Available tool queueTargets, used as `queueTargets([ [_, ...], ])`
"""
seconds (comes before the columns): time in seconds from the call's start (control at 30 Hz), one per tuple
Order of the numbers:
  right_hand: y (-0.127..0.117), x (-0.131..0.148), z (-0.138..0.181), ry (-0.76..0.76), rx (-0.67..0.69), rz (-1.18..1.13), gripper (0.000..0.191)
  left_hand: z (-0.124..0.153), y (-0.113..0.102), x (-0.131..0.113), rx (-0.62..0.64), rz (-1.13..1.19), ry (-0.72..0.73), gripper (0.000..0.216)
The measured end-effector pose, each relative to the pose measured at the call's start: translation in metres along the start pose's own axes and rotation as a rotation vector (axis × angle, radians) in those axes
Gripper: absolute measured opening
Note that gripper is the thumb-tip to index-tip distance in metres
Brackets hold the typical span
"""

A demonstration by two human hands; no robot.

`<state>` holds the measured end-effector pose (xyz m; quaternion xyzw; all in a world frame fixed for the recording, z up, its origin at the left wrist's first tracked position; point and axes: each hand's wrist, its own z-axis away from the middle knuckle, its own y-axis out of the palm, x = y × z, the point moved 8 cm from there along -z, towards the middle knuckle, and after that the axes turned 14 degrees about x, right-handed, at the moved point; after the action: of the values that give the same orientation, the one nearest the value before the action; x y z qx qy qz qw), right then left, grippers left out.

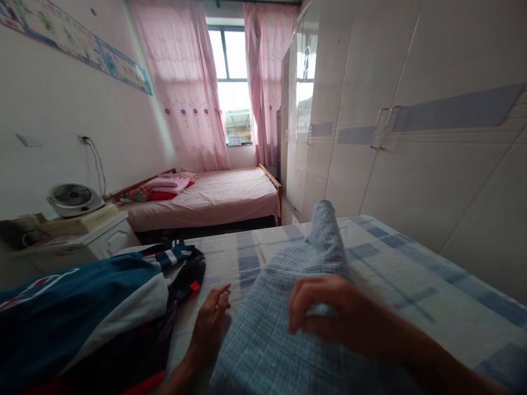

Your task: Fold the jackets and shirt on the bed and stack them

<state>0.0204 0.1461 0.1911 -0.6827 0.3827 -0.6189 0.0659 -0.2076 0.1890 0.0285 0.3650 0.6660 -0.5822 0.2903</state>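
Note:
A light blue woven shirt point(275, 280) lies spread on the near bed, one sleeve point(325, 230) stretching away from me. Over its middle is my right hand point(325, 307), fingers bent downward and a gap between thumb and fingers; no cloth shows in its grip. I cannot tell whether the fingertips touch the shirt. Beside the shirt's left edge, my left hand point(211, 315) is low over the sheet, fingers loosely curved and nothing visible in them. The shirt's near end runs out of view below.
Left of my left hand lie a teal and white jacket point(102, 291) and dark clothing point(135, 345). A checked sheet point(395, 263) covers the bed. Beyond are a pink bed point(222, 189) with folded bedding point(167, 186), a fan point(74, 197) on a cabinet, and white wardrobes point(358, 109) at right.

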Motion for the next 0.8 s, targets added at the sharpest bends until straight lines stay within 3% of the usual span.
queueTargets([
  [0.07, -0.048, -0.041, 0.033, 0.148, -0.402, -0.019, 0.015, -0.005, 0.002, -0.015, 0.084, 0.039, 0.031, 0.041],
  [0.17, -0.107, -0.113, 0.106, 0.372, -0.972, 0.078, 0.021, -0.015, 0.017, -0.055, 0.239, -0.05, 0.15, 0.041],
  [0.27, -0.123, -0.174, 0.166, 0.59, -1.216, 0.232, 0.029, -0.025, 0.04, -0.096, 0.307, -0.241, 0.214, 0.047],
  [0.4, -0.109, -0.223, 0.2, 0.888, -1.109, 0.376, 0.032, -0.036, 0.083, -0.123, 0.389, -0.436, 0.207, 0.058],
  [0.53, -0.091, -0.23, 0.19, 0.919, -0.901, 0.463, 0.024, -0.041, 0.117, -0.125, 0.447, -0.52, 0.183, 0.019],
  [0.6, -0.087, -0.228, 0.183, 0.909, -0.833, 0.497, 0.024, -0.042, 0.123, -0.124, 0.421, -0.516, 0.172, 0.015],
  [0.73, -0.085, -0.227, 0.179, 0.888, -0.774, 0.536, 0.024, -0.044, 0.118, -0.131, 0.282, -0.471, 0.206, 0.051],
  [0.8, -0.086, -0.229, 0.18, 0.878, -0.775, 0.546, 0.025, -0.046, 0.122, -0.135, 0.284, -0.479, 0.243, 0.06],
])
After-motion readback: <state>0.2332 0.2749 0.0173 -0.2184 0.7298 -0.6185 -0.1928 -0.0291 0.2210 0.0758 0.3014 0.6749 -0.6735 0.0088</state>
